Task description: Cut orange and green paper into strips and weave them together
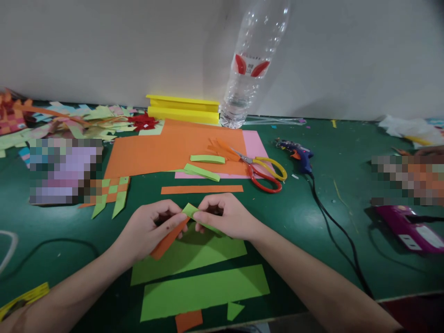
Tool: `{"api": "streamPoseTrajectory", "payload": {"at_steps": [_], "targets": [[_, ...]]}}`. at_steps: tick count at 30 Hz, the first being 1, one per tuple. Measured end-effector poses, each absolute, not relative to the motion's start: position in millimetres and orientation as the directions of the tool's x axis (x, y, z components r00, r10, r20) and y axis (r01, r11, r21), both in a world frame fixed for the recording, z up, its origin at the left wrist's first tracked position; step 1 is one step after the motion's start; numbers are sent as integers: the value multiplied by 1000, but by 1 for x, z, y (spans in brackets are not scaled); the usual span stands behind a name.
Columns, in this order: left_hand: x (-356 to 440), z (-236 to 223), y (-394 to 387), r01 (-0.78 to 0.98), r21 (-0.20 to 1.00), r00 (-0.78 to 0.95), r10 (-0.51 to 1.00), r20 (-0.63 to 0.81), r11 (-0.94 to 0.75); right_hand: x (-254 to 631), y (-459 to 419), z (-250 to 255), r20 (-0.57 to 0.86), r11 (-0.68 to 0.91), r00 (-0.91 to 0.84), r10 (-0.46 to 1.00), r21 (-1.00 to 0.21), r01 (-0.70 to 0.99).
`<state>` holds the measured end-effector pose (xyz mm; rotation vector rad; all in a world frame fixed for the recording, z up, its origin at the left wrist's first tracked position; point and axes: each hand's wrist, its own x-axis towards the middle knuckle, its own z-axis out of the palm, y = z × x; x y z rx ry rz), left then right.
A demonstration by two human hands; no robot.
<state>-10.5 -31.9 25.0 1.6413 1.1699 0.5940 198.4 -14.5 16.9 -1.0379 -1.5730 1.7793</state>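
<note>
My left hand (149, 226) pinches an orange paper strip (169, 239) between thumb and fingers. Against its upper end my right hand (222, 215) presses a green paper strip (189, 209), which crosses the orange one at an angle. Beneath both hands lie two wide green paper pieces (204, 291). Just beyond the fingertips is a flat orange strip (202, 189). Two short folded green strips (207, 159) rest on a large orange sheet (138, 150). Scissors (265, 171) with one red and one yellow handle lie partly on that sheet, to the right.
A blue glue gun (301, 157) with a black cord lies to the right, before a magenta power strip (409, 229). A clear bottle (255, 64) leans at the wall beside folded yellow paper (183, 108). At left are a woven paper piece (113, 192) and paper scraps (69, 122).
</note>
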Motion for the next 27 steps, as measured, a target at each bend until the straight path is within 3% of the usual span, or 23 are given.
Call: {"api": "streamPoseTrajectory", "payload": {"at_steps": [7, 17, 27], "targets": [[-11, 26, -33, 402, 915, 432, 890, -145, -46, 197, -15, 14, -198, -200, -559, 805, -978, 58], [-8, 23, -36, 437, 889, 482, 870, -105, -135, 195, -15, 16, -105, -19, -534, 839, -986, 163], [-9, 20, -30, 481, 853, 554, 824, -116, -203, 195, -13, 12, -164, -52, -556, 815, -976, 212]]}}
